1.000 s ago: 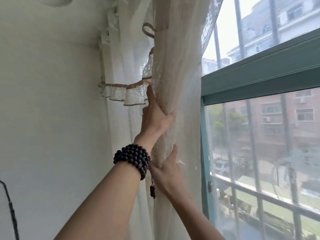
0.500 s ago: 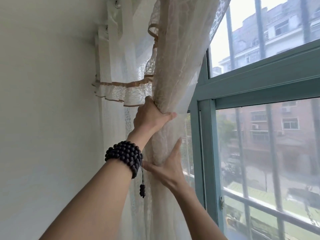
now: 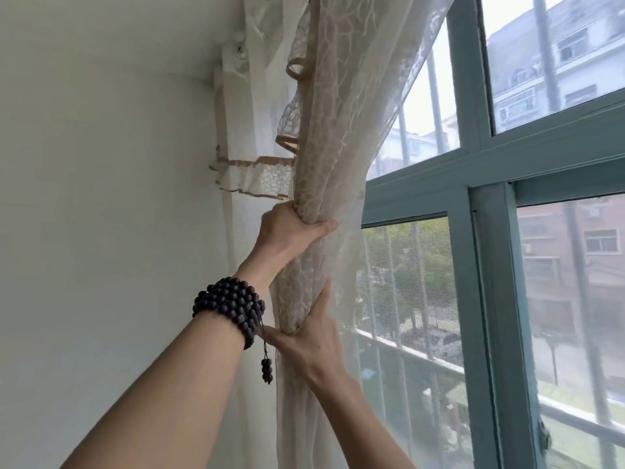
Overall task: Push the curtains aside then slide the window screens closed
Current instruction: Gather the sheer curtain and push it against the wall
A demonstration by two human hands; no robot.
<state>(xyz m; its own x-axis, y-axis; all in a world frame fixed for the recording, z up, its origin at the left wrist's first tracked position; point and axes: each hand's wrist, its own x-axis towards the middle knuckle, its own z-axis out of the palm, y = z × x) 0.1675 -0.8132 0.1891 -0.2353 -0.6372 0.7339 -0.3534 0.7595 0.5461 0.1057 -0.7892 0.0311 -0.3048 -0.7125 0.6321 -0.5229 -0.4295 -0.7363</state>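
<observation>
The lace curtain [image 3: 334,130] was sheer beige cloth, woven with a paler crackled web pattern and edged in tan ribbon. The white curtain [image 3: 243,225] behind it was plain, thin cloth. The window frame [image 3: 487,299] looked like teal-painted metal, matt and scuffed. The window screen [image 3: 406,282] was fine grey mesh. The bracelet [image 3: 230,306] had dark, dull, wood-like beads. The wall [image 3: 101,198] was smooth and matt.

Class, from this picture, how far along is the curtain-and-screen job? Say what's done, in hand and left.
Done: the curtain is bunched near the wall, baring much of the window frame. In hand: the left hand grips the bunch and the right hand presses it lower down. Left: slide the window screens closed; neither hand touches them yet.
</observation>
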